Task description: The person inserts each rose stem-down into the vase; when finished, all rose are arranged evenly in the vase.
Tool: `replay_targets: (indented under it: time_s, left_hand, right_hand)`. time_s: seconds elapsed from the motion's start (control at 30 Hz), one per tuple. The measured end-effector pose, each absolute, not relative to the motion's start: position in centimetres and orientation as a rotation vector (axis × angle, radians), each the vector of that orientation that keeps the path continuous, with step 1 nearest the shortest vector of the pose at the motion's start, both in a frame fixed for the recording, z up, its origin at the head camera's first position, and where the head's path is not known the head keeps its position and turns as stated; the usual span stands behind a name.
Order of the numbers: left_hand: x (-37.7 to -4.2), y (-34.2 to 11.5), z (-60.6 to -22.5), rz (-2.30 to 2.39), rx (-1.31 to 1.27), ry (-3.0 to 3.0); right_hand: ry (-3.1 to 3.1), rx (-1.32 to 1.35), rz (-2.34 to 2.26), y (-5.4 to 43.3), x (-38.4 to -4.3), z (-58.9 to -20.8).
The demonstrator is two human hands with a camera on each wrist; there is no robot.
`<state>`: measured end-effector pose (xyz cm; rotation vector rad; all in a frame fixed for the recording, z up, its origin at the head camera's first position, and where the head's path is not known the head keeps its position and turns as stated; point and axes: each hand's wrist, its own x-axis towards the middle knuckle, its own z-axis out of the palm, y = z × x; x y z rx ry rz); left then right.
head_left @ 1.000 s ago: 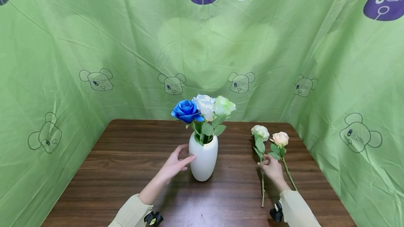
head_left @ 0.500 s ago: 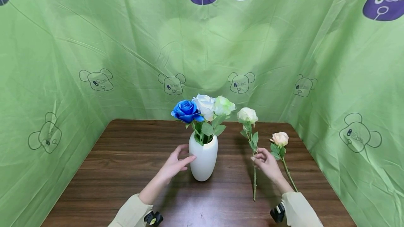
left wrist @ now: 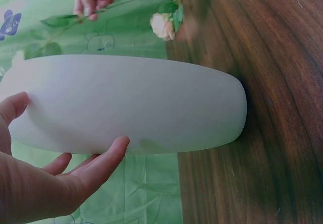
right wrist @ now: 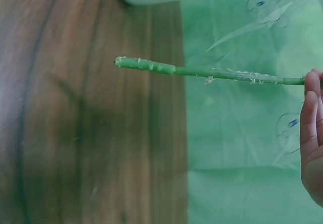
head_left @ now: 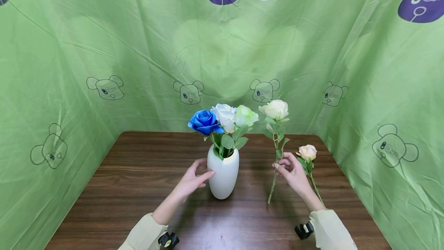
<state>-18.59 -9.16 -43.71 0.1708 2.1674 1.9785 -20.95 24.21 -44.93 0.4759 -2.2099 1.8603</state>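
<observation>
Right hand (head_left: 291, 173) is pinching a green-stemmed cream rose (head_left: 275, 110) (likely light; mid-stem suits); spread left hand (head_left: 192, 178) is touching a rounded white vase (head_left: 223, 176).

Blue rose (head_left: 205, 122) with stem's lower end hidden in white vase (head_left: 223, 176), right hand (right wrist: 314, 151) cropped by right wrist view's edge

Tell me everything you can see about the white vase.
The white vase stands upright on the brown wood-look table. It looks smooth, perhaps ceramic, with a rounded body narrowing toward the base. It holds a blue rose, a white rose and a pale green flower, with green leaves at its mouth. The left hand holds its side.
</observation>
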Motion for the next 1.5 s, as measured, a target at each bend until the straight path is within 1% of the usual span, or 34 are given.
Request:
replay_targets:
  time_s: [0.17,0.23,0.53,0.8,0.93,1.07,1.2,1.37,1.5]
  left_hand:
    - [-18.6,-9.2,-43.7,1.982,0.17,2.167]
    - [-18.6,-9.2,-43.7,1.985,0.172,2.168]
    - [-18.5,-9.1,-43.6,1.974,0.151,2.163]
    - [-18.5,-9.1,-43.5,1.982,0.154,2.174]
    - [-18.4,-9.1,-43.5,1.981,0.153,2.176]
    - [-18.4,-9.1,-43.5,1.972,0.161,2.178]
    - [-18.4,-9.2,-43.5,1.966,0.168,2.182]
    - [-18.4,-9.1,-43.6,1.962,0.165,2.184]
    - [-18.5,-9.1,-43.6,1.971,0.15,2.176]
  right_hand:
    - [-2.046,0.662,1.914,23.3,-20.7,-43.1]
    - [-1.96,0.693,1.968,22.7,-20.6,-42.4]
    - [-1.397,0.616,2.429,19.8,-20.2,-39.3]
    - [-0.966,0.502,2.607,18.2,-21.1,-36.5]
    - [-0.908,0.477,2.57,17.1,-21.6,-35.4]
    - [-1.062,0.542,2.417,16.0,-21.9,-34.6]
    - [-1.292,0.675,2.192,14.9,-21.9,-34.1]
    - [-1.553,0.929,1.919,13.7,-21.7,-33.6]
    - [-1.751,1.062,1.779,12.8,-21.6,-33.8]
